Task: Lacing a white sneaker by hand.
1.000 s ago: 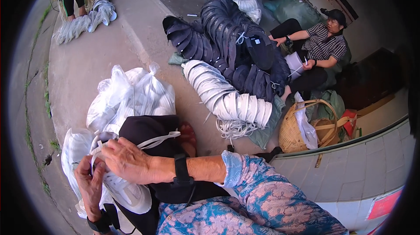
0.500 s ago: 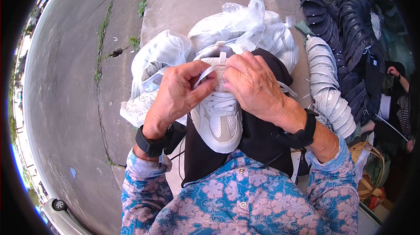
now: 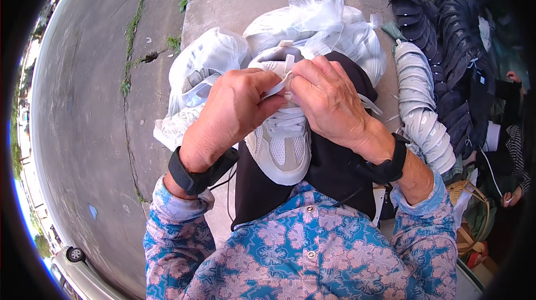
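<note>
I see the left hand pinching a white lace, the pale shoe on the dark cloth over the lap, the right hand bunched by its tongue, grip unclear. Lacing seems in hand; next calls for drawing through.

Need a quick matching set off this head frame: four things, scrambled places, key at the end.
Things
1. Sneaker
2. Car
3. Wicker basket
4. Dark stacked pieces

Places
A. Lower right of the picture
B. Upper right of the picture
C. Near the centre, toe toward the bottom edge
D. Lower-left corner

Pairs: 1-C, 2-D, 3-A, 4-B
</note>
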A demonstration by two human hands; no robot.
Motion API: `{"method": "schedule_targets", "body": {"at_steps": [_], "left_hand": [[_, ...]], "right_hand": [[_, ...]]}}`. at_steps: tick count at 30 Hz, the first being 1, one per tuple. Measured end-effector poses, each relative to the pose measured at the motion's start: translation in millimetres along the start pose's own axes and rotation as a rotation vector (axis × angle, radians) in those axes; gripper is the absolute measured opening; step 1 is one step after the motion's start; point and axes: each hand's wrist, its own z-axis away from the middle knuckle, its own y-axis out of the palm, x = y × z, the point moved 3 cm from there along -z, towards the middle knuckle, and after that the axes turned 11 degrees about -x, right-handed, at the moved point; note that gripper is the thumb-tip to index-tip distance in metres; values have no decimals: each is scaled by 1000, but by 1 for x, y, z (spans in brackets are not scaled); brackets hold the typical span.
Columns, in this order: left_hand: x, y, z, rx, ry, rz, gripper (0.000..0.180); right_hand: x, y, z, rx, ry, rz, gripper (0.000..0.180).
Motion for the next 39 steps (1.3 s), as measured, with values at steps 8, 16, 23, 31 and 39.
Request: {"method": "schedule_targets", "body": {"at_steps": [8, 16, 23, 31, 39], "left_hand": [[-17, 4, 4, 13, 208, -427, 15], [-33, -34, 3, -267, 104, -53, 17], [-28, -15, 0, -8, -393, 550, 34], [50, -214, 13, -718, -173, 1325, 17], [127, -287, 79, -907, -479, 749, 29]], "right_hand": [[-2, -4, 4, 33, 101, -74, 17], [0, -7, -20, -107, 193, -420, 9], [1, -55, -61, -95, 496, -953, 18], [-26, -52, 5, -76, 583, -628, 9], [-23, -28, 17, -18, 288, -377, 7]]}}
